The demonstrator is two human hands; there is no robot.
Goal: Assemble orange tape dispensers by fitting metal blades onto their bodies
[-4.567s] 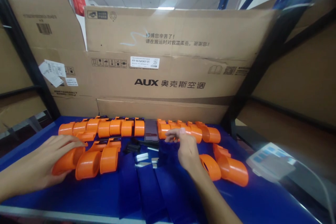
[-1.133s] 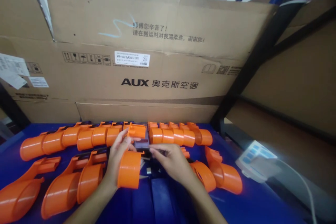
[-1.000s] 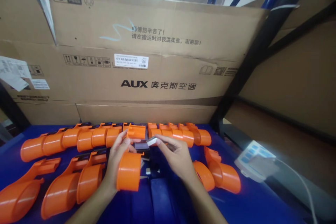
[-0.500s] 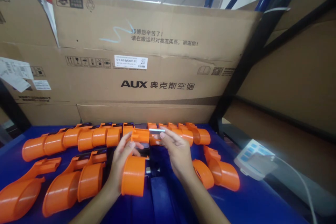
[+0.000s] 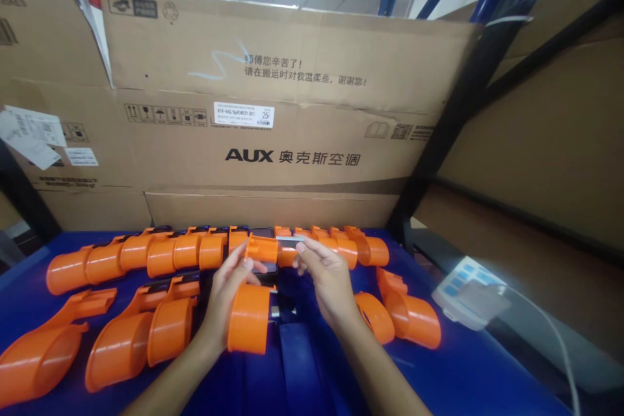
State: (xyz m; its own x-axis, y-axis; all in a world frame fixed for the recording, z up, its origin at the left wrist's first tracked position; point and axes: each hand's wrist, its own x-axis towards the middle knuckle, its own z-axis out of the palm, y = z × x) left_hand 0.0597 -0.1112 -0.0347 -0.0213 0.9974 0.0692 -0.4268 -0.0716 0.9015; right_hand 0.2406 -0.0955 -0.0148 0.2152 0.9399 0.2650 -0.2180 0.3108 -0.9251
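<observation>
My left hand (image 5: 225, 296) is closed around an orange plastic part (image 5: 262, 250), whose narrow channel-like end points right. An orange cup-shaped ring (image 5: 248, 318) hangs below my left fingers; the hand hides whether it joins that end. My right hand (image 5: 329, 279) pinches a thin dark strip with a pale edge (image 5: 289, 242). The strip's left end meets the right end of the orange part; I cannot tell whether it is inside it. Behind the hands lies a dark flat device (image 5: 263, 233), partly covered.
Several similar orange ringed parts (image 5: 160, 257) stand in rows on the blue surface (image 5: 487, 370). To the right, a white box with blue pads (image 5: 470, 292) has a white cable. A large cardboard panel (image 5: 292, 130) rises behind, beside a dark metal post (image 5: 443, 123).
The view has shifted slightly. Both hands keep nearly the same places, and the strip appears turned a little, its toothed-looking edge now a plain pale line.
</observation>
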